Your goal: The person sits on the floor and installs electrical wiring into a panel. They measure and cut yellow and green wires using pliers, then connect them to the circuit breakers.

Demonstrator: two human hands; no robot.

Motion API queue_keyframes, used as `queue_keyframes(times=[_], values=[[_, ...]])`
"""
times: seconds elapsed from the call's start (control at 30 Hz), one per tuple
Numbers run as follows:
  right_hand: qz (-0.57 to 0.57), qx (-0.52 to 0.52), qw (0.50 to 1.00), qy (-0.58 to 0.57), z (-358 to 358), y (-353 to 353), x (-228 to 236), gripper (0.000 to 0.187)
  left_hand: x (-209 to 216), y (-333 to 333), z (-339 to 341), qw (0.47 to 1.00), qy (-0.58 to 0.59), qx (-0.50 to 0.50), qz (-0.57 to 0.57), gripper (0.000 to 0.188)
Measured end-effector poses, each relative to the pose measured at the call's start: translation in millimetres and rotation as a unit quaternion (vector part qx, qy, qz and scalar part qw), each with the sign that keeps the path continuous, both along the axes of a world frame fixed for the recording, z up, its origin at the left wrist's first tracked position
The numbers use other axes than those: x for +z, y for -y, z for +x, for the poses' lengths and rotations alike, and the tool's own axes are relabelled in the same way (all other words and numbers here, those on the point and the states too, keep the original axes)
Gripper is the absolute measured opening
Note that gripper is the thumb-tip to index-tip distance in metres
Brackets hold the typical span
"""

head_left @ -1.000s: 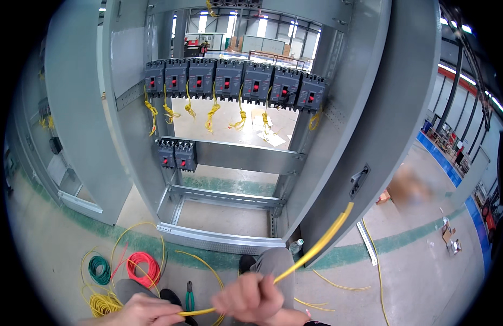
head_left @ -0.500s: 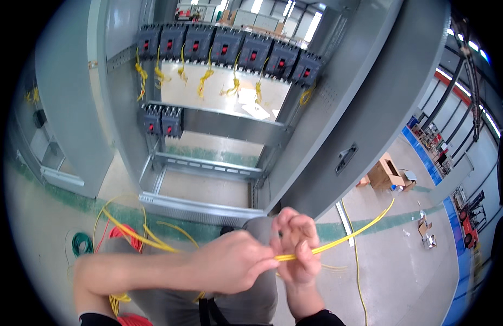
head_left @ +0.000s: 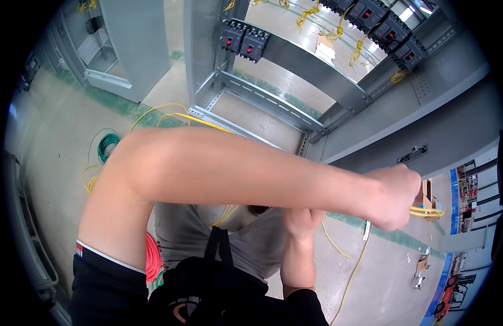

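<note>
My left arm reaches across to the right over my lap. At its end, my left hand (head_left: 395, 196) is closed in a fist, and the yellow wires (head_left: 428, 212) stick out past it in a short looped bundle. More of the yellow wire shows beyond my left forearm, in front of the cabinet base. My right hand (head_left: 303, 220) is below and behind the left forearm, which hides its fingers, so what it holds does not show.
Ahead stands a grey metal cabinet (head_left: 300, 68) with black circuit breakers (head_left: 253, 43) and tied yellow wires. Its door (head_left: 452, 141) with a handle is at right. Green coil (head_left: 107, 146) and red coil (head_left: 153, 258) lie at left. A yellow wire (head_left: 352, 277) crosses the floor at right.
My left hand has moved far right along the yellow wires, crossing over my right hand. My right hand's fingers have become hidden. The view has turned, putting the cabinet higher and further right.
</note>
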State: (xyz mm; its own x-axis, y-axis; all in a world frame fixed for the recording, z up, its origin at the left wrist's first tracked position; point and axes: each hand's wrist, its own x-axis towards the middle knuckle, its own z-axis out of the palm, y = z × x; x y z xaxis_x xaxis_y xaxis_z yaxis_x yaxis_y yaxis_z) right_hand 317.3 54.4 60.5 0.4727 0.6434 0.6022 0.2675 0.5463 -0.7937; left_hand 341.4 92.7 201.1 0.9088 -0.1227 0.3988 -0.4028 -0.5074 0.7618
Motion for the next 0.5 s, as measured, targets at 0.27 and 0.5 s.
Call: queue_keyframes(times=[0.27, 0.5], values=[[-0.035, 0.1, 0.994, -0.005, 29, 18, 5, 0.026, -23, 30, -7, 0.996, 0.086, -0.025, 0.027, 0.012], [-0.027, 0.115, 0.989, 0.093, 7, 17, 29, 0.015, -34, 36, -39, 0.991, 0.116, -0.04, 0.047, 0.009]])
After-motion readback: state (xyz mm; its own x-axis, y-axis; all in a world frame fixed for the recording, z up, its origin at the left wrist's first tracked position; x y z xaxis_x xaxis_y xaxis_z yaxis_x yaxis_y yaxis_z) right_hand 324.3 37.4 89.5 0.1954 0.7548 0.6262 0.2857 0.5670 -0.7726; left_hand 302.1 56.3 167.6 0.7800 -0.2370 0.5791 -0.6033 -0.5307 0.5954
